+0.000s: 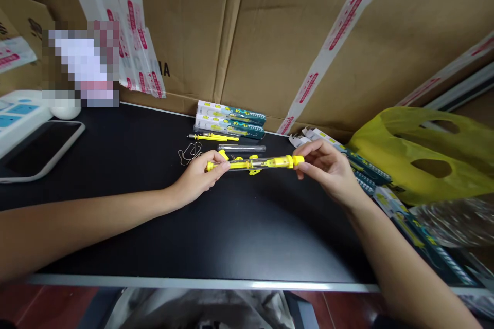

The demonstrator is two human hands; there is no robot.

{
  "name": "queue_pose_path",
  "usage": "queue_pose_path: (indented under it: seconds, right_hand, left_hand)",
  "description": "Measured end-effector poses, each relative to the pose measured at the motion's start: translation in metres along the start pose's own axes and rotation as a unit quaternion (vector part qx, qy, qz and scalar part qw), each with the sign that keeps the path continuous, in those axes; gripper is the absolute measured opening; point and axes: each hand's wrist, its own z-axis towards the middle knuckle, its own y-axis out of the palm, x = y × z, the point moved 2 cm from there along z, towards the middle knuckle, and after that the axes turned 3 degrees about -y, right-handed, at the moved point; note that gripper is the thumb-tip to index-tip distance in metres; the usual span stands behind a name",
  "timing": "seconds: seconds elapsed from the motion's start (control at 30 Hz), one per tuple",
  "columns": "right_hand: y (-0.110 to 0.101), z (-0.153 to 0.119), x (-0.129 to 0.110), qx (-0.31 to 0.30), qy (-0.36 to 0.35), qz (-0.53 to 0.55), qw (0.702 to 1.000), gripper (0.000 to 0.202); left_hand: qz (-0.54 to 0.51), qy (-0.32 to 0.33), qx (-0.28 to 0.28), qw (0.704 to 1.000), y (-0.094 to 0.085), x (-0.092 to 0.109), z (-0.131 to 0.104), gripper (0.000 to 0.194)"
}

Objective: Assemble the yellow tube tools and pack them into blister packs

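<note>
A clear tube with yellow parts inside (266,163) is held level above the black table. My left hand (203,176) pinches its left end, beside a yellow end piece. At the tube's right end, the thumb and fingers of my right hand (328,168) close on a yellow cap (298,160). Small yellow pieces (253,171) lie just behind and below the tube, partly hidden by it. Behind them rest an empty clear tube (242,148) and thin yellow rods with metal tips (214,137). Bent metal wire hooks (190,153) are left of these.
Two printed boxes (230,120) lie at the back against a large cardboard box (185,25). More printed boxes (420,234) line the right side, near a yellow plastic bag (386,139). A phone (42,146) and a white power strip (19,108) are at left.
</note>
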Motion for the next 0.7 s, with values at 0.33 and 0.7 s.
queue_pose_path:
  seconds: [0.33, 0.7]
  right_hand:
    - [0.0004, -0.0007, 0.0004, -0.016, 0.014, -0.025, 0.999, 0.017]
    - [0.0027, -0.0025, -0.0022, -0.03, 0.034, -0.045, 0.998, 0.021]
  left_hand:
    - [0.017, 0.013, 0.004, 1.0, 0.0005, 0.0017, -0.0013, 0.024]
    - [0.027, 0.013, 0.0, 1.0, 0.0006, 0.0008, -0.0007, 0.024]
